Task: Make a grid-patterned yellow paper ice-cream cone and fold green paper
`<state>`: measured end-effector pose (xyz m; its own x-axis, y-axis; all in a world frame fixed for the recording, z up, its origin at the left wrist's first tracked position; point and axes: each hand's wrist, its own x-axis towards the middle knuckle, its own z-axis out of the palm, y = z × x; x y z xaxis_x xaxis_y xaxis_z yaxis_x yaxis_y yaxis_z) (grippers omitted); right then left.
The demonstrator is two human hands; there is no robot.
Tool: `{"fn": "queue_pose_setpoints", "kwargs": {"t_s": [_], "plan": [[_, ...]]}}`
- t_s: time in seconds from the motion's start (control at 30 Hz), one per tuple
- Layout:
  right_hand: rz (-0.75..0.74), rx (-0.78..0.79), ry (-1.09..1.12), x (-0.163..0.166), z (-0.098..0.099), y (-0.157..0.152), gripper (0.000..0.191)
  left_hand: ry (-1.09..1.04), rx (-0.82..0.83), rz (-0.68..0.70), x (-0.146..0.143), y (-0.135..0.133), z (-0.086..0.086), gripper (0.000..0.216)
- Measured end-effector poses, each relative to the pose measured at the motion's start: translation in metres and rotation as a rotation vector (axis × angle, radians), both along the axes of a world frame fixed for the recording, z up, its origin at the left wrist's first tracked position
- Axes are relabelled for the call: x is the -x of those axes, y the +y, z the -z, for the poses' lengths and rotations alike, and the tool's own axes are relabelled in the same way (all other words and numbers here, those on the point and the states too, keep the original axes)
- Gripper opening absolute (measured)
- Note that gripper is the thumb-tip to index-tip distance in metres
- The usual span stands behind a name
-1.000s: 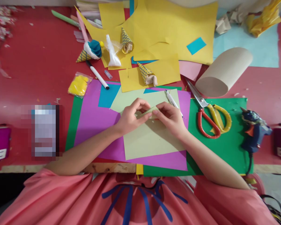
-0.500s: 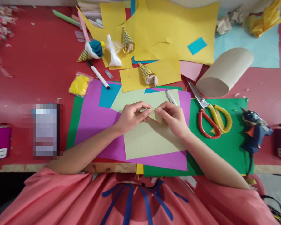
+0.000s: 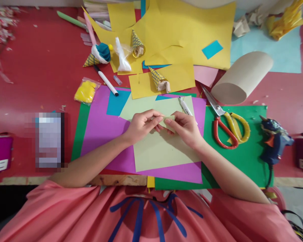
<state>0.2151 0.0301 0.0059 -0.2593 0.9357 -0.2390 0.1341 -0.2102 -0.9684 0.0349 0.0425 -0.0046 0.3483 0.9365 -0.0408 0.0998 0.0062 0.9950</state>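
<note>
My left hand (image 3: 141, 126) and my right hand (image 3: 187, 127) meet over a pale green sheet (image 3: 161, 148) and pinch a small pale green paper piece (image 3: 168, 120) between their fingertips. Both hands are closed on that piece, thumbs and forefingers pressed together. The pale green sheet lies on a purple sheet (image 3: 101, 131), which lies on green paper (image 3: 242, 161). A white pen (image 3: 184, 105) lies just beyond my right hand.
Red-and-yellow scissors (image 3: 229, 126) and a blue glue gun (image 3: 275, 139) lie to the right. A brown paper roll (image 3: 242, 77), yellow sheets (image 3: 192, 30), several patterned paper cones (image 3: 158, 78), a marker (image 3: 106, 80) and a yellow bag (image 3: 85, 91) lie farther back. A blurred object (image 3: 49, 139) sits left.
The small paper piece has been turned and folded between the fingertips; the hands have drawn slightly closer together. Nothing else on the table moved.
</note>
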Motion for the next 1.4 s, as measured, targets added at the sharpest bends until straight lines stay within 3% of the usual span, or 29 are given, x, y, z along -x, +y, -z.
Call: {"fn": "queue_pose_setpoints", "kwargs": {"t_s": [0.17,0.33,0.47,0.6,0.77,0.87,0.97,1.07,1.23,1.4], "plan": [[-0.002,-0.044,0.055,0.0,0.003,0.002,0.02,0.131,-0.245,-0.062,0.003,-0.003,0.003,0.02],[0.003,-0.327,0.041,-0.002,0.007,0.004,0.004,0.212,-0.617,-0.045,0.008,-0.002,0.003,0.023],[-0.035,-0.532,0.031,-0.006,0.009,0.006,0.014,0.148,-0.696,0.031,0.01,-0.001,0.002,0.034],[-0.049,-0.686,-0.086,-0.011,0.01,0.006,0.022,0.192,-0.732,-0.005,0.009,-0.001,0.0,0.023],[-0.048,-0.732,-0.213,-0.01,0.01,0.003,0.013,0.268,-0.901,-0.022,0.006,0.001,0.0,0.018],[-0.009,-0.538,-0.13,-0.006,0.009,0.003,0.007,0.204,-0.735,-0.064,0.004,0.001,0.001,0.002],[0.131,-0.272,0.019,-0.003,0.008,0.004,0.02,0.099,-0.347,-0.052,0.002,0.001,0.004,0.012],[0.186,-0.158,0.117,-0.002,0.008,0.006,0.025,0.018,-0.06,0.024,0.001,0.001,0.006,0.023],[0.076,-0.096,0.073,-0.001,0.006,0.004,0.022,-0.038,0.092,-0.033,-0.001,0.002,0.003,0.033],[-0.025,-0.118,-0.065,-0.001,0.001,0.002,0.035,-0.047,0.107,0.001,0.0,0.002,0.0,0.034]]}}
